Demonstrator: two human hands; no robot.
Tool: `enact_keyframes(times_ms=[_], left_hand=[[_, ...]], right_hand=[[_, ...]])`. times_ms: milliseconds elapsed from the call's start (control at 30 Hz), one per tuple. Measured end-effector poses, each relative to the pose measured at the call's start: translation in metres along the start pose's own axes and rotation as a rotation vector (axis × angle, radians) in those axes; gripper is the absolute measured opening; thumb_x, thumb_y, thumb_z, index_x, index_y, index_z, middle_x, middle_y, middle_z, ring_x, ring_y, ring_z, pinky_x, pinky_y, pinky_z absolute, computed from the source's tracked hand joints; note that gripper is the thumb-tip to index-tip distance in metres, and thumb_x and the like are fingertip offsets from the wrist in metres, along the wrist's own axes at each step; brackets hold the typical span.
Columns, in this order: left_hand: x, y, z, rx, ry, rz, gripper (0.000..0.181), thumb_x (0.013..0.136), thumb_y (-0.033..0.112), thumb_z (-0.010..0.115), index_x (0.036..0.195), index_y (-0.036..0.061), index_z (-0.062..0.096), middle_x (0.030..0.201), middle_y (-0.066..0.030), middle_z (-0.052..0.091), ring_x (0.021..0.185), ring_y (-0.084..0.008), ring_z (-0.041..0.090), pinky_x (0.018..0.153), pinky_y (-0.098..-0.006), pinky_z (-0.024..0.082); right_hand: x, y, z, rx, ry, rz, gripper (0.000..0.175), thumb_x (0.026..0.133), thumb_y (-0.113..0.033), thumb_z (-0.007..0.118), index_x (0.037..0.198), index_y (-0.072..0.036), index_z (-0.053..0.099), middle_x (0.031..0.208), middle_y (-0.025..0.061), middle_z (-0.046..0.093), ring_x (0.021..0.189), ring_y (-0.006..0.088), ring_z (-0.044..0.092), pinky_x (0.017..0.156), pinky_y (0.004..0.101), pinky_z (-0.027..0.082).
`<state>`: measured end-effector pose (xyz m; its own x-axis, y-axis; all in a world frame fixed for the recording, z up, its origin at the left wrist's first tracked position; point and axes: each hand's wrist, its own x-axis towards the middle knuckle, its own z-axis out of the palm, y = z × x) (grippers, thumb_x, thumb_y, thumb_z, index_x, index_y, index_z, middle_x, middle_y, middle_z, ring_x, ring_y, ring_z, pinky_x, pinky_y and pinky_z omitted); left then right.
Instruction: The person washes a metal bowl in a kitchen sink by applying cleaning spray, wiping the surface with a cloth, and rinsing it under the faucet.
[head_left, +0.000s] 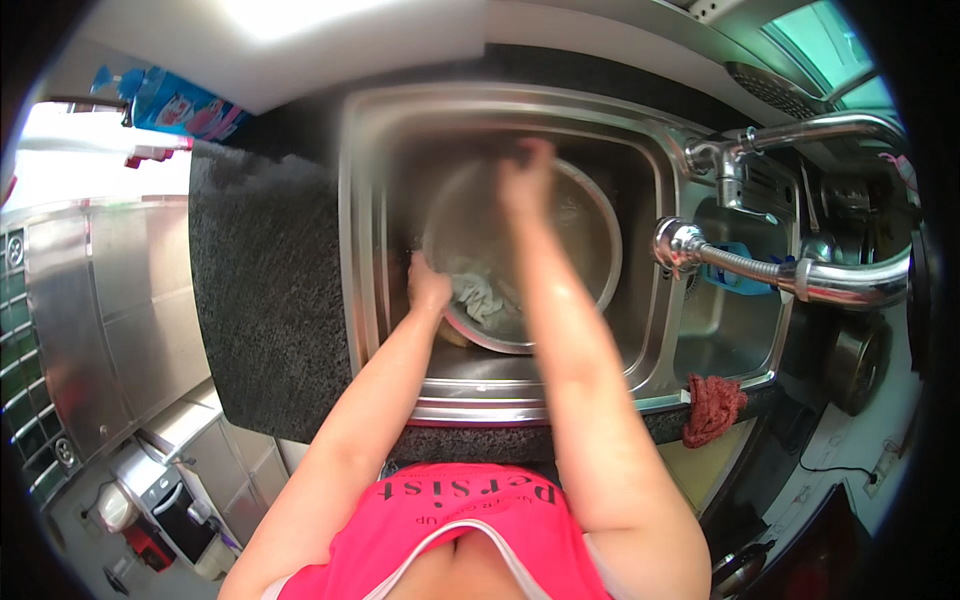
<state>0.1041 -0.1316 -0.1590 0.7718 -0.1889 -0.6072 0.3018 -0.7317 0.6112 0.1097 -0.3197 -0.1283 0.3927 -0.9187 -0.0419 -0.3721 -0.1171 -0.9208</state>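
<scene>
A large round metal basin (491, 341) sits in the stainless steel sink (480, 367). Cloudy liquid appears to fill it, and a crumpled white cloth (480, 300) lies at its near left side. My left hand (429, 285) grips the basin's left rim. Over the far part of the basin is my right hand (529, 180), blurred by motion. Something dark shows at its fingers, but I cannot tell whether it is held. Below the left rim, a bit of a tan object (452, 334) peeks out.
A chrome tap (731, 176) and a flexible spout (675, 240) reach in from the right. Beside the main basin, a smaller sink bowl (727, 337) holds a blue item (727, 274). A red rag (712, 409) hangs over the front edge. Black stone counter (270, 300) lies left.
</scene>
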Motion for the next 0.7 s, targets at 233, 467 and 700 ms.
enact_keyframes(times_ms=[233, 467, 700], left_hand=[[-0.014, -0.01, 0.004, -0.202, 0.0, 0.016, 0.036, 0.07, -0.002, 0.056, 0.106, 0.0003, 0.053, 0.103, -0.02, 0.061, 0.103, -0.033, 0.057, 0.087, -0.0362, 0.043], [-0.078, 0.008, -0.042, -0.347, -0.016, 0.107, 0.033, 0.067, -0.002, 0.051, 0.099, -0.0029, 0.057, 0.087, -0.0123, 0.063, 0.083, -0.0199, 0.06, 0.078, -0.0291, 0.045], [-0.118, 0.024, -0.065, -0.517, -0.075, 0.054, 0.031, 0.068, -0.004, 0.05, 0.099, -0.0028, 0.055, 0.091, -0.008, 0.061, 0.084, -0.0161, 0.057, 0.079, -0.0266, 0.043]], right_hand=[[-0.051, 0.103, -0.085, -0.871, -0.234, -0.232, 0.068, 0.074, -0.012, 0.063, 0.136, -0.016, 0.035, 0.144, 0.0175, 0.023, 0.122, 0.0376, 0.036, 0.098, 0.0427, 0.036], [-0.024, 0.079, -0.089, -0.165, 0.23, 0.1, 0.072, 0.058, -0.013, 0.081, 0.118, 0.0, 0.042, 0.108, 0.0176, 0.055, 0.099, 0.0299, 0.055, 0.089, 0.0376, 0.042], [0.046, 0.02, 0.023, 0.282, 0.605, 0.405, 0.066, 0.077, -0.003, 0.063, 0.131, 0.004, 0.025, 0.127, 0.0252, 0.039, 0.119, 0.0332, 0.041, 0.103, 0.041, 0.032]])
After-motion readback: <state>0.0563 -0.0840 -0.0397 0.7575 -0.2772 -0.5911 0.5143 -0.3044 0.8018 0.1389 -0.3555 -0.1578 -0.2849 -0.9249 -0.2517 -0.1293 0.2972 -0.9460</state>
